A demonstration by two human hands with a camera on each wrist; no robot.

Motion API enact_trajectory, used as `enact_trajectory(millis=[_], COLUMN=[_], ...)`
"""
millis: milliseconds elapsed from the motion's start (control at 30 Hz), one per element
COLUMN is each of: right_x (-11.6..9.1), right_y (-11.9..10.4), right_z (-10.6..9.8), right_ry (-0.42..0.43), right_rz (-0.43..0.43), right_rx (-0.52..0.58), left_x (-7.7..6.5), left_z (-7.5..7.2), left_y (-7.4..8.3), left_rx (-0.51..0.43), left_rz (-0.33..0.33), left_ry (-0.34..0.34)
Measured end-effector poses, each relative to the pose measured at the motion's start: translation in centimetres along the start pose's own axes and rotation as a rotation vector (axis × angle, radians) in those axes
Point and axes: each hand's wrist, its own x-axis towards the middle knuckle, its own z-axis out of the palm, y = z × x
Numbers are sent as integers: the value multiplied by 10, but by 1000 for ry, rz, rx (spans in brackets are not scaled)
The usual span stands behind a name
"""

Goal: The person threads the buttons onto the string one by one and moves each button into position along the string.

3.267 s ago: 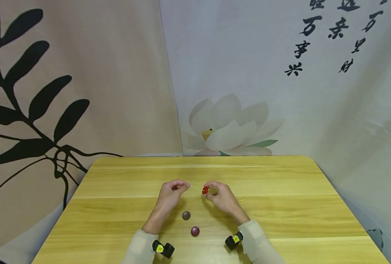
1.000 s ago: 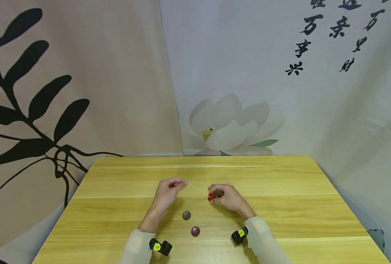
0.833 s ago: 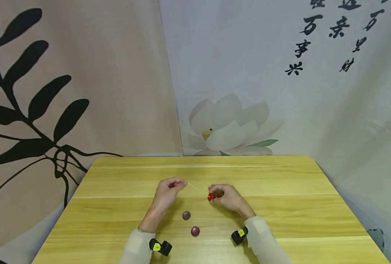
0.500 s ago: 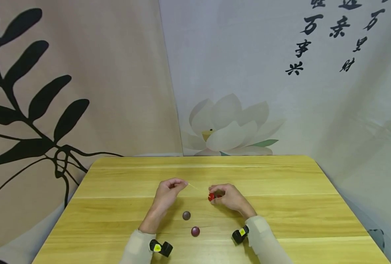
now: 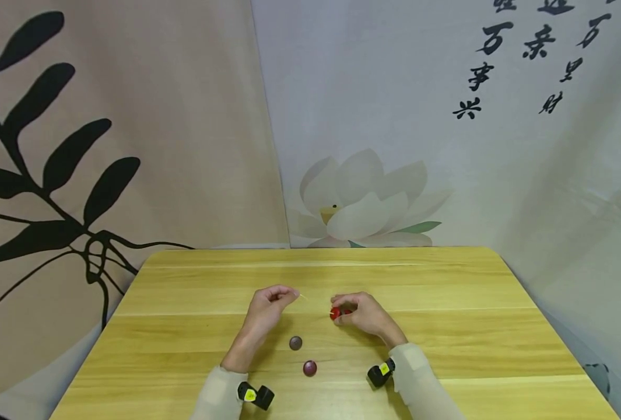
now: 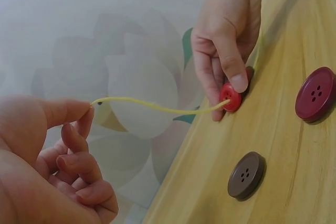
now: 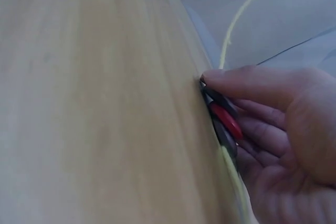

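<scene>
My left hand [image 5: 268, 310] pinches one end of a yellow cord [image 6: 157, 107] between thumb and forefinger. From there the cord sags slightly across to a red button [image 6: 231, 97] and enters one of its holes. My right hand [image 5: 367, 315] grips that button by its edges, close over the table. Behind it, in the right wrist view, dark buttons [image 7: 226, 137] and another red edge [image 7: 227, 120] sit stacked between the fingers, partly hidden. The cord's other length trails out past the stack. Nearer me lie a brown four-hole button [image 6: 247, 176] and a maroon one [image 6: 316, 94].
Both loose buttons lie flat on the wooden table [image 5: 473, 326], between my forearms. Each wrist carries a small black camera [image 5: 256, 395]. A printed cloth backdrop [image 5: 195, 128] hangs behind the table's far edge.
Since the first frame, my right hand has moved right and nearer me with the buttons, and my left slightly left, widening the gap. In the last half second both hands stay nearly still.
</scene>
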Motion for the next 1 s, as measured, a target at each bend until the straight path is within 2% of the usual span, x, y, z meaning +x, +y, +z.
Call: enact_trajectory(millis=[300, 767, 1000], right_x=[0, 3, -1], right_y=[-1, -5, -14], right_z=[0, 1, 0], right_ry=[0, -3, -53], right_rz=[-2, -9, -2], right_rx=[6, -17, -19], left_x=[0, 2, 2], left_z=[0, 2, 3], left_y=[2, 3, 2], left_rx=[-4, -10, -2], left_rz=[15, 2, 2], left_ry=[1, 0, -13])
